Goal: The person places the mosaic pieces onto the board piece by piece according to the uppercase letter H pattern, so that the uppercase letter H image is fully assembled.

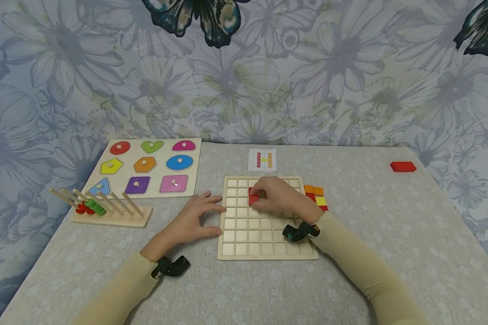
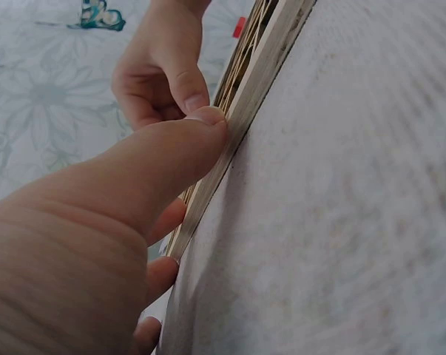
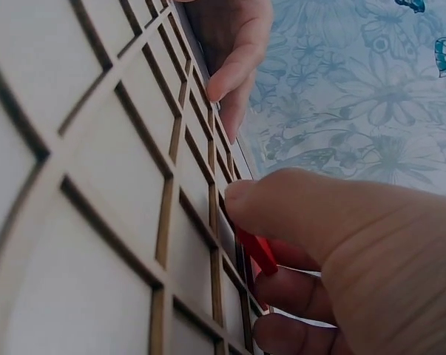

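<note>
A wooden grid board [image 1: 254,248] lies on the table, its square cells framed by thin raised strips. My right hand [image 1: 277,194] is over its upper part and pinches a red square tile [image 3: 258,250] between thumb and fingers, tilted at the cells. Another bit of red shows just beyond that tile, partly hidden by the fingers. My left hand [image 1: 197,218] is spread at the board's left edge, thumb and fingertips touching the side. Behind the board lies a small card [image 1: 262,160] printed with a grid of red, yellow and orange squares.
Loose orange [image 1: 318,191], red and yellow tiles lie against the board's right edge. A shape puzzle [image 1: 154,189] with knobbed pieces sits at the back left. Before it stands a peg rack [image 1: 122,220] with red and green beads. A red piece [image 1: 403,167] lies far right.
</note>
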The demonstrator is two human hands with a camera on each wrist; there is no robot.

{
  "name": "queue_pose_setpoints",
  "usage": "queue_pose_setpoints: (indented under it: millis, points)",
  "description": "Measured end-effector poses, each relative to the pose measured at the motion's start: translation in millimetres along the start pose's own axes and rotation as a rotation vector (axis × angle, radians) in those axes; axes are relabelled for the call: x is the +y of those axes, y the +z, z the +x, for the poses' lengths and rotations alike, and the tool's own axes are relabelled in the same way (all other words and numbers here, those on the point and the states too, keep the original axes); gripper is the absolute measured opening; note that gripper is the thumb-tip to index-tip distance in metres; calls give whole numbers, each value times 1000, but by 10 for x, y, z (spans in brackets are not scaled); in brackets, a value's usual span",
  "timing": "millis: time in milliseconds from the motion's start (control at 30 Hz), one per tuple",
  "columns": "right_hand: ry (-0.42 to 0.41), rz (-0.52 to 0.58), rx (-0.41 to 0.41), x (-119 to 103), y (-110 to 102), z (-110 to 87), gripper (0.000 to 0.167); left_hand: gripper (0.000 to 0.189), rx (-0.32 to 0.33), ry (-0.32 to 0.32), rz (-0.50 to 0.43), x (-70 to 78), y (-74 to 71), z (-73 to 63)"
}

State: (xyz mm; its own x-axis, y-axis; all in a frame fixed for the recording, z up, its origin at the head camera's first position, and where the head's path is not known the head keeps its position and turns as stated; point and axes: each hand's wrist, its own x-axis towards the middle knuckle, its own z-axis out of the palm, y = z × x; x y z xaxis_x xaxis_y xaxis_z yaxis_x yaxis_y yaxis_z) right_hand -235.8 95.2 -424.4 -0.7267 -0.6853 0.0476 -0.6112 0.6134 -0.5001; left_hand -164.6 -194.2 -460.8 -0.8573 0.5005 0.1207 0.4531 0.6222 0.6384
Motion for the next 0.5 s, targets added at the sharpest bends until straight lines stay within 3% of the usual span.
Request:
queue_pose_setpoints:
  millis: [500]
  points:
    - [13,10,-4,-12,6,-2,24,49,8,7,3,8,-2,-6]
